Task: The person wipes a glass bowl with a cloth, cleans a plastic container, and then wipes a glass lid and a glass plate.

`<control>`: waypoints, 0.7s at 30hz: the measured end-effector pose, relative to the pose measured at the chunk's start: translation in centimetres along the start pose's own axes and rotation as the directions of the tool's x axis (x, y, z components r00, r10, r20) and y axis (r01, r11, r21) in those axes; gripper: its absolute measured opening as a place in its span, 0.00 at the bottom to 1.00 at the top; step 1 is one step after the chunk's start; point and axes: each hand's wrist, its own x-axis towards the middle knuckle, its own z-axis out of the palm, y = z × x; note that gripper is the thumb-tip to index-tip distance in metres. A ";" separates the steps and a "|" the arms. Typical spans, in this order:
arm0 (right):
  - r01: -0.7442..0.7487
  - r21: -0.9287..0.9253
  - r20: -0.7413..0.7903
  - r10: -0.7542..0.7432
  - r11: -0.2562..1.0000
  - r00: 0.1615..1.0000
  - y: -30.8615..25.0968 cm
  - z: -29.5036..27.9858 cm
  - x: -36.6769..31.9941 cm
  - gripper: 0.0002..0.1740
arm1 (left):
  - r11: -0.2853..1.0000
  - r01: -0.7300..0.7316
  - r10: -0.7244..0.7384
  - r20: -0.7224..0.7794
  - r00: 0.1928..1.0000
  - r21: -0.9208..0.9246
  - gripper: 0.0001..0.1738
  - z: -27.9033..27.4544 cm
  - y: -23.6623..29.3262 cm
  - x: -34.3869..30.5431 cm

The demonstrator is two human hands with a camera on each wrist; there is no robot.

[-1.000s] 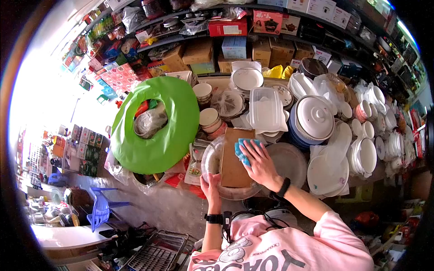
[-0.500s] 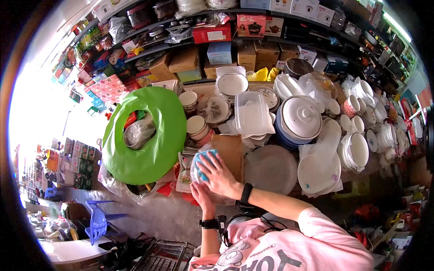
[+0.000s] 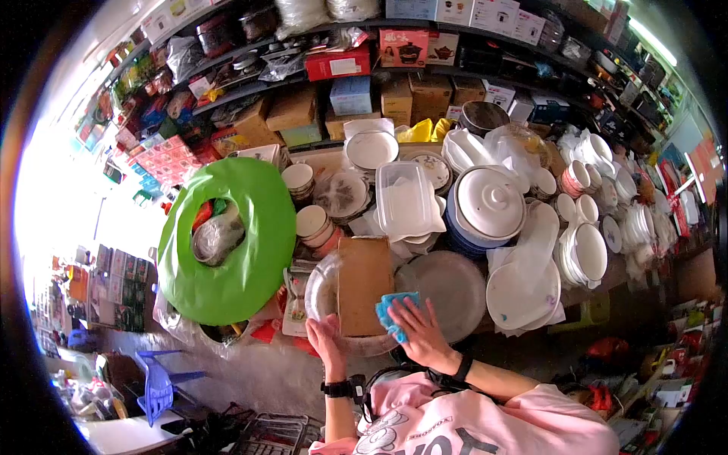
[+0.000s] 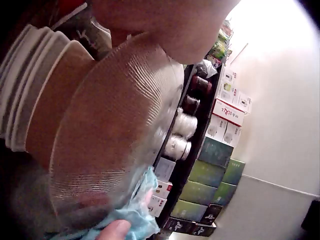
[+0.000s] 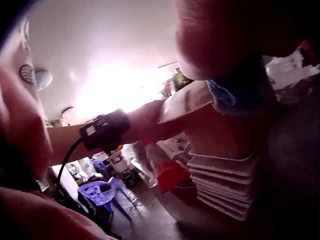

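Note:
My left hand [image 3: 327,341] grips the near-left rim of a clear round plate [image 3: 322,284] with a ridged border. A brown cardboard piece [image 3: 364,292] overlaps the plate in the head view and shows through it in the left wrist view. At the plate's near-right edge, my right hand [image 3: 425,337] holds a crumpled blue cloth [image 3: 390,315]. Its thumb [image 4: 115,230] lies on the cloth at the rim in the left wrist view. Seen from the right wrist, the cloth [image 5: 235,92] sits below that hand, its fingers partly hidden.
Another round plate [image 3: 451,284] lies just right. Behind stand a clear plastic tub [image 3: 409,197], a lidded white pot [image 3: 489,199] and several stacks of bowls and plates. A green ring-shaped cover [image 3: 265,265] is at left. A blue chair [image 3: 154,387] stands on the floor at left.
The right hand with the cloth has gone from the cardboard area to the plate's left side, then across to its near-right edge. The left hand stays at the rim; the head view has shifted.

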 end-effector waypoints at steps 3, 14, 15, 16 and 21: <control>-0.130 0.323 -0.101 0.171 0.937 0.980 1.5 0.1 0.8 0.34 | 0.998 0.026 -0.026 0.004 1.000 0.053 0.23 -0.5 0.3 0.7; -0.472 0.833 0.196 0.642 0.290 0.741 5.8 4.9 4.7 0.28 | 0.957 -0.066 0.044 0.085 0.995 0.283 0.19 1.7 4.1 0.4; -0.458 0.853 0.220 0.625 0.249 0.749 5.9 5.0 4.8 0.29 | 0.961 -0.072 0.048 0.094 0.994 0.266 0.18 2.2 4.5 -0.5; -0.455 0.857 0.217 0.630 0.243 0.745 5.7 5.1 4.5 0.29 | 0.957 -0.126 0.112 0.071 0.991 0.260 0.18 2.0 3.9 -0.6; -0.294 0.941 0.325 0.688 -0.167 0.649 5.9 4.0 2.0 0.27 | 0.948 -0.234 0.207 0.138 0.968 0.215 0.15 4.6 7.2 -6.6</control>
